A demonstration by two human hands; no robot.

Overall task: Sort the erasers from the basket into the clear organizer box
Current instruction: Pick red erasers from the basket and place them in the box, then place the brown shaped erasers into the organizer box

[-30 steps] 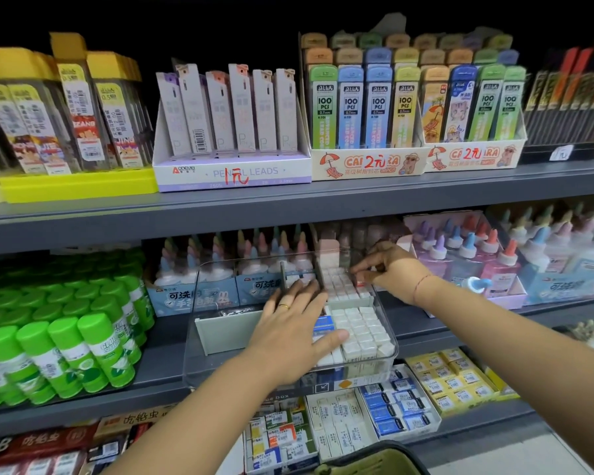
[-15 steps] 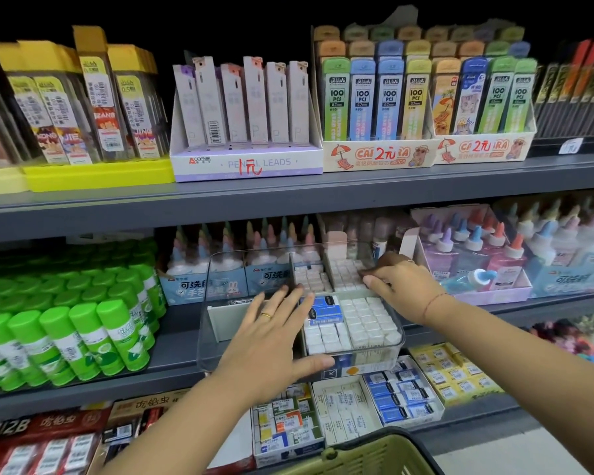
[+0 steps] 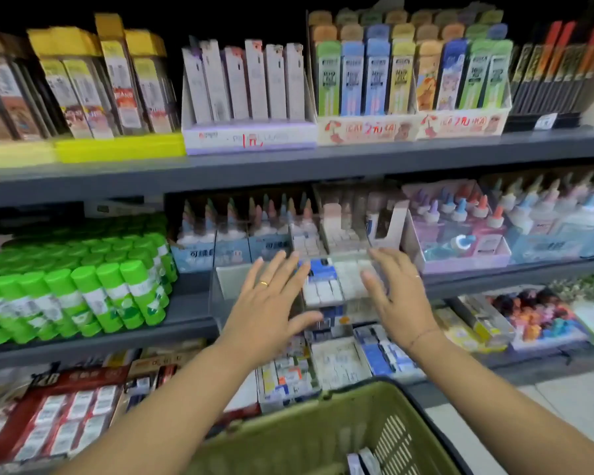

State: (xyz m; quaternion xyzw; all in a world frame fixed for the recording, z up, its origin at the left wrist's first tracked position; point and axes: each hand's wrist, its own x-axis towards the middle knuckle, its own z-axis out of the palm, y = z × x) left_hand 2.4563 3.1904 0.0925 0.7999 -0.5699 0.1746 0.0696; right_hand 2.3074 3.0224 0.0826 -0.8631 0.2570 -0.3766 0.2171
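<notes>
Left grip: we are holding the left grip (image 3: 271, 303) released, fingers spread flat over the left part of the clear organizer box (image 3: 220, 286), and it is carrying nothing.
Right grip: we are keeping the right grip (image 3: 402, 296) released as well, fingers straight over the box's right edge, with nothing in it.
Box: it is sitting on the middle shelf (image 3: 192, 313), between our two grips.
Sorted erasers: white erasers (image 3: 323, 291) are lying in rows in the box's right half, with a blue-sleeved one (image 3: 318, 269) behind them. Blur is stopping us from counting them.
Basket: the green basket (image 3: 306, 426) is sitting below the shelf, nearest to us.
Loose erasers: we are seeing two loose erasers (image 3: 364, 459) in the basket at the frame's bottom edge. They are cut off there, so we cannot tell their long axis.
Key relation: they are lying below both grips and toward us, and we are judging the right grip the nearer one.
Counts: we are counting two grips, one box, one basket and at least two loose erasers.
</notes>
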